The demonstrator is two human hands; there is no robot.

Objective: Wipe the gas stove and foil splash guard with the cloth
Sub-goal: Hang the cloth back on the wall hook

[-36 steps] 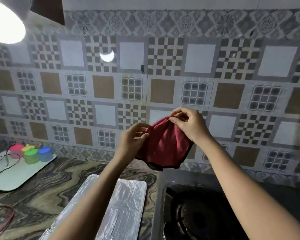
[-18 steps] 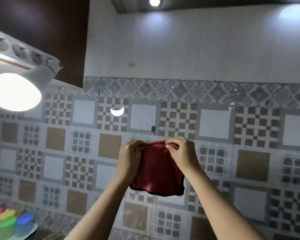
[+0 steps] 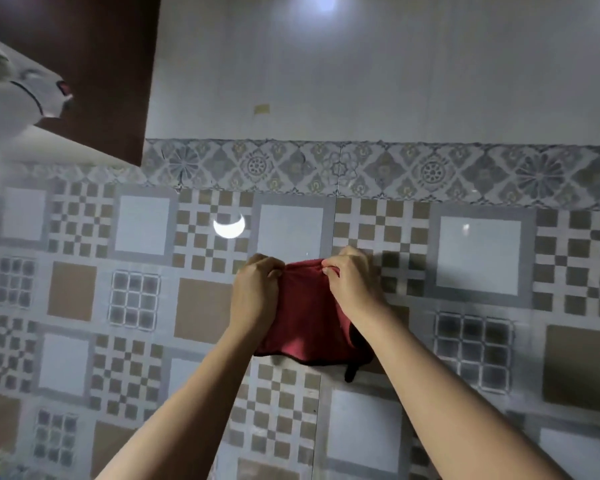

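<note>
Centre frame — left hand (image 3: 255, 292) and right hand (image 3: 352, 282) are pinching the red cloth's (image 3: 303, 320) top edge, fingers curled on it, cloth hanging before the tiled wall (image 3: 478, 258).

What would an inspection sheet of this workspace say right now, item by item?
Surface: no counter in view; the camera faces the patterned tile wall.
Job's things: red cloth hangs in front of the tiles, held by its top edge, with a dark loop dangling at its lower right; gas stove and foil splash guard are out of frame.
Clutter: only blurred colours in the lower left corner, too unclear to name.
Hands: left hand grips the cloth's upper left; right hand pinches its upper right.
Cables: nothing seen.
Surroundings: dark brown cabinet and a blurred white fixture at upper left; plain white wall above; light reflection on a tile.
</note>
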